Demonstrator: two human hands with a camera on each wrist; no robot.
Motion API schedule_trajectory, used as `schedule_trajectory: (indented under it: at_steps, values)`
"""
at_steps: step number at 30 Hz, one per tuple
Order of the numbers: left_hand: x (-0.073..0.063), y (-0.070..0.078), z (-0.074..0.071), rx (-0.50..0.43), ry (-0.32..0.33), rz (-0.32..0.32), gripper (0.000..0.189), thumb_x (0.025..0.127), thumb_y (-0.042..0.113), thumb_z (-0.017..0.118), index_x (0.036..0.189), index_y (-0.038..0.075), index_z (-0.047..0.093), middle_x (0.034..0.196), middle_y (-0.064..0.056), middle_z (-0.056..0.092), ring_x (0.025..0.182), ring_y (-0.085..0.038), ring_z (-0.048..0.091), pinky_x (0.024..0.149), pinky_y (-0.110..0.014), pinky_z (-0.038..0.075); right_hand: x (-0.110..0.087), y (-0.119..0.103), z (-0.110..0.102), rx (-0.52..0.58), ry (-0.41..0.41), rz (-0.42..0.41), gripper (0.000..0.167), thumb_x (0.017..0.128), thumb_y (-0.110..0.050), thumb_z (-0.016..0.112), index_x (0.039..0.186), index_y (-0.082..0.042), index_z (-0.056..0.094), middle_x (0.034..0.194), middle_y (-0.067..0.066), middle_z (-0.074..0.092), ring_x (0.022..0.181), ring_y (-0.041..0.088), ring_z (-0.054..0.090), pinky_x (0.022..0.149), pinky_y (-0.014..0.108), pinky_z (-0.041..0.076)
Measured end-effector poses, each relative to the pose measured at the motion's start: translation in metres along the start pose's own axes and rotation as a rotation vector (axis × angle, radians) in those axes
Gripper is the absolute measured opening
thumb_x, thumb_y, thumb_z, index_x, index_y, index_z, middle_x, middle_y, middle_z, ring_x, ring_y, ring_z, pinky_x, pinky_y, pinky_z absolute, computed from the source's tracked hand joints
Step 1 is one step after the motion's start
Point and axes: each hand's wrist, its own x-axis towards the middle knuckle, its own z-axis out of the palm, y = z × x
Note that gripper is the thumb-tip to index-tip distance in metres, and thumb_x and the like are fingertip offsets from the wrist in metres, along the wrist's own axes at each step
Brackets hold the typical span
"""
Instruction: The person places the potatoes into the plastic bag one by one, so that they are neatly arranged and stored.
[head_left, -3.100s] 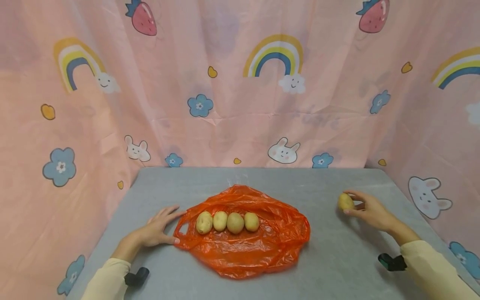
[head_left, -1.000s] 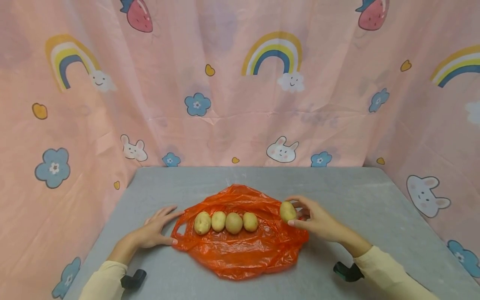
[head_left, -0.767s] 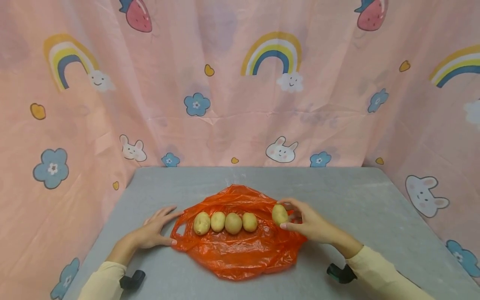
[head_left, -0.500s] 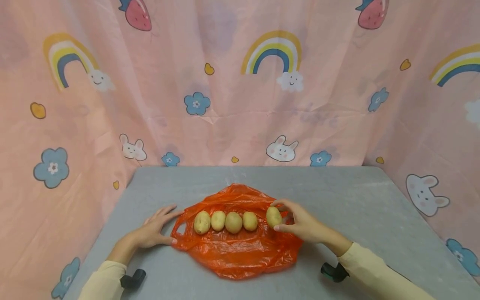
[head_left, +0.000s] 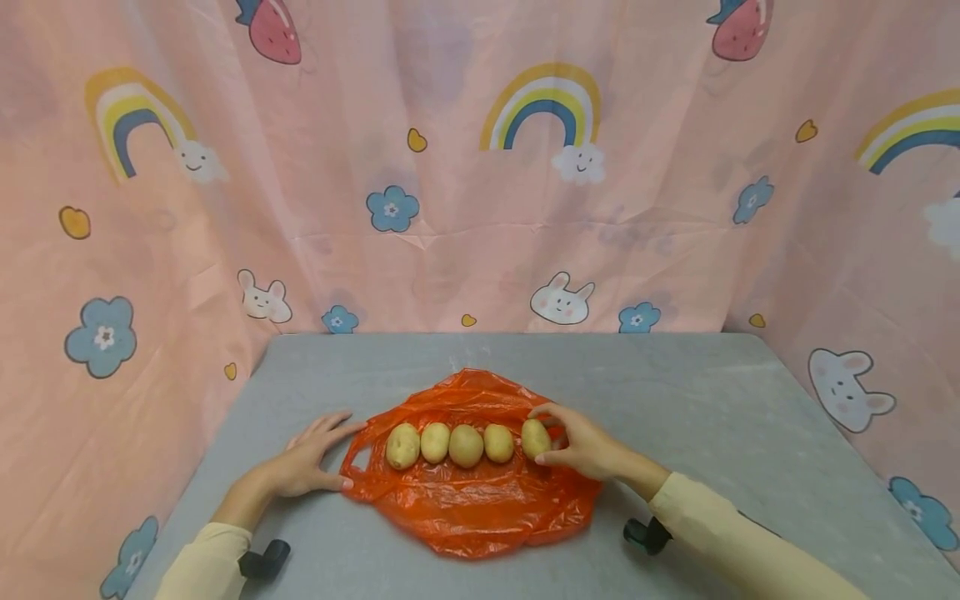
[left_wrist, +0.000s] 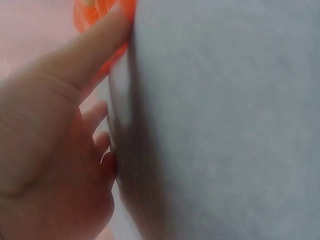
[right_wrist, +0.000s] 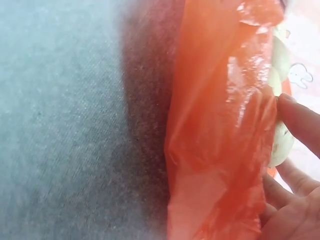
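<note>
A thin orange-red plastic bag (head_left: 480, 508) lies flat on the grey table (head_left: 675, 375). Across its upper half several potatoes (head_left: 466, 447) sit in a row, the third from the left browner than its neighbours. At the row's right end my right hand (head_left: 581, 446) holds another potato (head_left: 536, 439) between thumb and fingers, a small gap away from the row. My left hand (head_left: 311, 458) rests at the bag's left end, fingers spread and extended, thumb and fingertips at the edge beside the handle hole. In the left wrist view the thumb (left_wrist: 95, 45) lies over the bag's edge.
Pink cloth (head_left: 450, 267) printed with rainbows, rabbits and flowers hangs behind the table and on both sides. A dark wrist-worn device (head_left: 264, 559) sits at the left sleeve, and another (head_left: 647, 535) at the right one.
My right hand has carried the potato from the table's right side leftward over the bag, close to the row's right end. My left hand has stayed at the bag's left edge.
</note>
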Motion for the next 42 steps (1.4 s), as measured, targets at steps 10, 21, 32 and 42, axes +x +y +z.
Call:
schedule_trajectory:
  at_steps: [10,21,32,42]
  values:
    - [0.0,-0.001,0.001,0.014,0.019,0.03,0.086,0.079,0.043,0.083,0.152,0.017,0.045,0.163,-0.024,0.027,0.148,-0.054,0.021,0.105,-0.085,0.017,0.01,0.003,0.004,-0.034,-0.011,0.015,0.052,0.088,-0.015,0.078,0.132,-0.004,0.053,0.129,0.023,0.061,0.09,0.019,0.06,0.08,0.031,0.052]
    - [0.0,-0.001,0.001,0.019,0.004,0.02,0.088,0.079,0.044,0.083,0.152,0.016,0.045,0.163,-0.024,0.027,0.148,-0.053,0.02,0.106,-0.082,0.017,0.012,-0.003,0.007,-0.084,-0.028,0.027,0.049,0.088,-0.018,0.079,0.129,-0.008,0.054,0.131,0.021,0.062,0.087,0.017,0.059,0.081,0.036,0.053]
    - [0.001,0.001,-0.001,0.014,-0.002,0.009,0.087,0.079,0.043,0.083,0.152,0.016,0.045,0.164,-0.023,0.026,0.149,-0.053,0.019,0.107,-0.083,0.016,0.015,-0.003,0.007,-0.086,-0.026,0.031,0.049,0.087,-0.018,0.079,0.129,-0.009,0.055,0.13,0.021,0.062,0.08,0.014,0.058,0.078,0.032,0.051]
    - [0.001,-0.001,0.0,0.018,-0.01,-0.014,0.088,0.078,0.042,0.083,0.153,0.016,0.044,0.165,-0.022,0.025,0.149,-0.053,0.019,0.107,-0.083,0.015,0.016,-0.003,0.008,-0.095,-0.031,0.041,0.05,0.087,-0.018,0.08,0.129,-0.007,0.055,0.126,0.019,0.063,0.08,0.016,0.058,0.076,0.033,0.052]
